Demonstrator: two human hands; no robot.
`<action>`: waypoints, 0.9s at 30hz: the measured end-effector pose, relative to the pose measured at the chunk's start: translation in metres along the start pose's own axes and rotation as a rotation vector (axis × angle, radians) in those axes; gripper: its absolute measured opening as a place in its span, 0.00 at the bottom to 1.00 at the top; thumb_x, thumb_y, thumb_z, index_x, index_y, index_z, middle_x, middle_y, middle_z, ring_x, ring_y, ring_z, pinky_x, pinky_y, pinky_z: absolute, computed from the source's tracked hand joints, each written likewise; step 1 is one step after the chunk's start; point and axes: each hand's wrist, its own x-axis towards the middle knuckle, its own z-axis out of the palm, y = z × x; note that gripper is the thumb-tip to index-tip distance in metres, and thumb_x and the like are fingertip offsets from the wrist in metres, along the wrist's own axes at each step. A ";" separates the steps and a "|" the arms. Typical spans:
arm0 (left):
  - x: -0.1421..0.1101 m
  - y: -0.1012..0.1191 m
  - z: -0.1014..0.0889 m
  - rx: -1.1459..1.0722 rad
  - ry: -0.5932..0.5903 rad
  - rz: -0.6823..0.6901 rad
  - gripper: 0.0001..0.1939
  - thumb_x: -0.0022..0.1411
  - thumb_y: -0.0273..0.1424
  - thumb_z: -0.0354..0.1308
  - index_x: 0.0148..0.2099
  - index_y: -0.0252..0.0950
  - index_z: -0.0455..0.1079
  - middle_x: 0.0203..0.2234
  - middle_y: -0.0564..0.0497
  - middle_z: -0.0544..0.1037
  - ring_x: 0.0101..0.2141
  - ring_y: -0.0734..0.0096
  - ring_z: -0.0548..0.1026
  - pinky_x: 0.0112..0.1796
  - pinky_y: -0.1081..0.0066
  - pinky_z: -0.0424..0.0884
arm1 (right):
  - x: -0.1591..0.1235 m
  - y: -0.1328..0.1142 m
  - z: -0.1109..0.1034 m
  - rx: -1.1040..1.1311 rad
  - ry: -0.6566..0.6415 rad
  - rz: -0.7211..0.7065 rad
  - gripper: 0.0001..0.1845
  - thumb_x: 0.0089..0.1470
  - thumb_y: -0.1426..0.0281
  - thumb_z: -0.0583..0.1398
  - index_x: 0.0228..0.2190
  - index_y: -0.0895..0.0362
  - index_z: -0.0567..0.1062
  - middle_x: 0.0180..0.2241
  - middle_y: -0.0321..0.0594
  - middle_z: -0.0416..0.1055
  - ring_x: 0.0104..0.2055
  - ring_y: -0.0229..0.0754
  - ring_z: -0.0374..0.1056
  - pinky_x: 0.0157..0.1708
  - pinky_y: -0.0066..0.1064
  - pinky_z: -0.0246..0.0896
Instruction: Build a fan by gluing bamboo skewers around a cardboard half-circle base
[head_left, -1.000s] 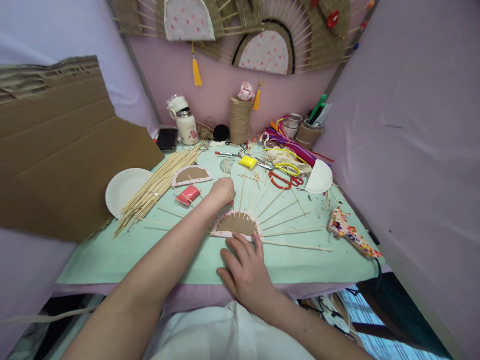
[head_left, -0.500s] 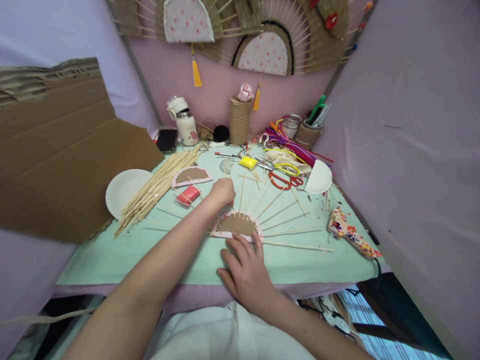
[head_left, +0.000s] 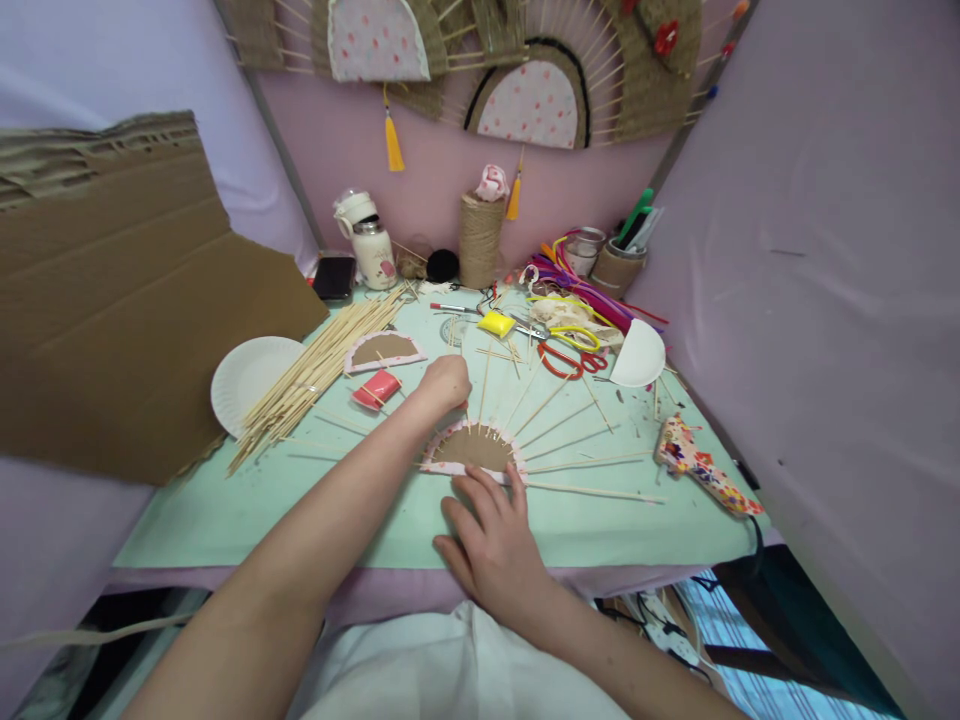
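A cardboard half-circle (head_left: pixel 469 453) with a pink-and-white patterned border lies flat at the front of the table. Thin bamboo sticks (head_left: pixel 544 408) fan outward from its curved edge. My left hand (head_left: pixel 447 382) is closed just above the curve, pinching one of these sticks near its inner end; the fist hides most of that stick. Resting along the straight lower edge, my right hand (head_left: pixel 491 545) is open, its fingers spread and the fingertips touching the border. My left forearm covers some of the sticks on the left side.
On the left lie a bundle of bamboo sticks (head_left: pixel 319 380), a paper plate (head_left: pixel 240 375) and a large cardboard sheet (head_left: pixel 142 330). A second half-circle (head_left: pixel 384 351) sits behind my left arm. Red-handled scissors (head_left: pixel 560 362) and a patterned glue gun (head_left: pixel 701 468) are to the right. Twine (head_left: pixel 480 240) stands behind.
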 end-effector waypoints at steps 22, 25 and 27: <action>-0.001 0.001 0.000 -0.001 0.010 0.007 0.11 0.53 0.23 0.56 0.33 0.27 0.80 0.30 0.36 0.82 0.37 0.62 0.80 0.40 0.76 0.70 | 0.001 -0.001 -0.001 -0.012 -0.001 0.000 0.13 0.61 0.62 0.58 0.43 0.56 0.73 0.50 0.47 0.71 0.61 0.49 0.58 0.66 0.55 0.33; -0.001 0.001 0.000 -0.001 0.007 0.011 0.11 0.53 0.23 0.56 0.33 0.26 0.80 0.31 0.35 0.82 0.37 0.60 0.80 0.40 0.74 0.70 | 0.001 -0.001 -0.001 -0.001 -0.002 0.003 0.12 0.61 0.63 0.57 0.43 0.56 0.73 0.50 0.47 0.71 0.61 0.49 0.58 0.66 0.55 0.32; -0.002 0.001 -0.001 -0.001 0.004 0.005 0.10 0.53 0.24 0.57 0.33 0.26 0.80 0.31 0.35 0.82 0.37 0.60 0.80 0.40 0.74 0.70 | 0.000 -0.001 -0.001 0.005 -0.002 0.003 0.12 0.61 0.63 0.57 0.43 0.56 0.73 0.51 0.47 0.71 0.61 0.49 0.58 0.66 0.54 0.32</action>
